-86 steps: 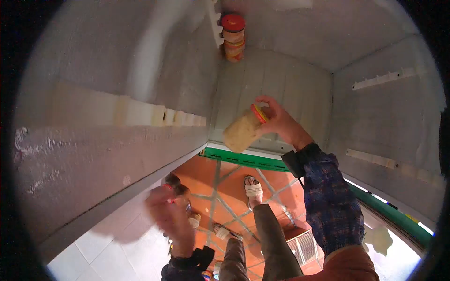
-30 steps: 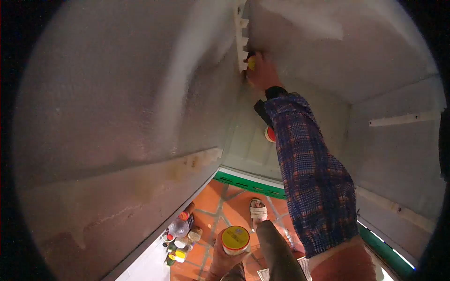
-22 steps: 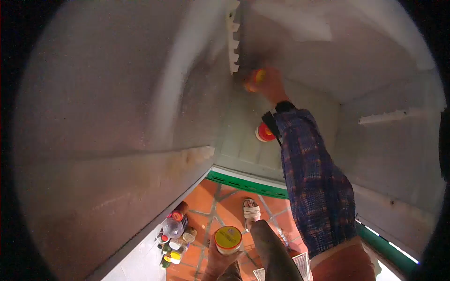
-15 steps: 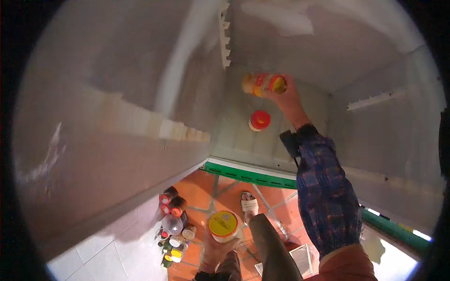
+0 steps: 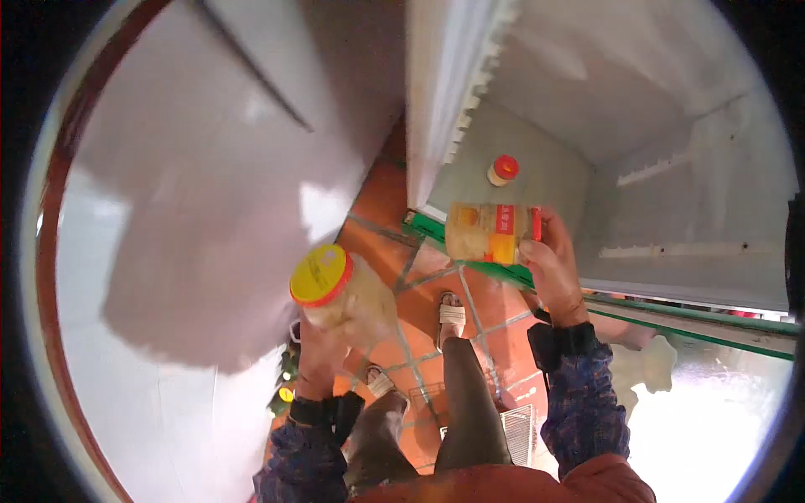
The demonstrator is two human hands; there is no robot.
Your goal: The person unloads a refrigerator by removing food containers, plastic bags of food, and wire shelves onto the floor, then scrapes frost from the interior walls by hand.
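Note:
My left hand [image 5: 325, 359] is closed round a clear plastic jar [image 5: 362, 306] with a yellow, red-rimmed lid, held tilted at the left, outside the cabinet. My right hand [image 5: 555, 264] grips a second clear jar [image 5: 480, 233] with a red and yellow label. That one lies on its side in the air, its red end against my fingers, just in front of the cabinet's green front edge. What either jar contains is hard to make out. A smaller jar with a red lid [image 5: 505, 168] stands on the cabinet floor [image 5: 537, 138], beyond my right hand.
The open cabinet [image 5: 671, 226] with notched side strips takes up the right. A pale wall [image 5: 193, 277] rises on the left. Below are orange floor tiles [image 5: 495, 293], my sandalled feet [image 5: 451, 314], a white wire rack [image 5: 518, 432] and some bottles [image 5: 287, 390] along the wall.
My right hand has drawn the labelled jar out of the cabinet towards me. My left hand has risen leftwards with its yellow-lidded jar. The view has swung left.

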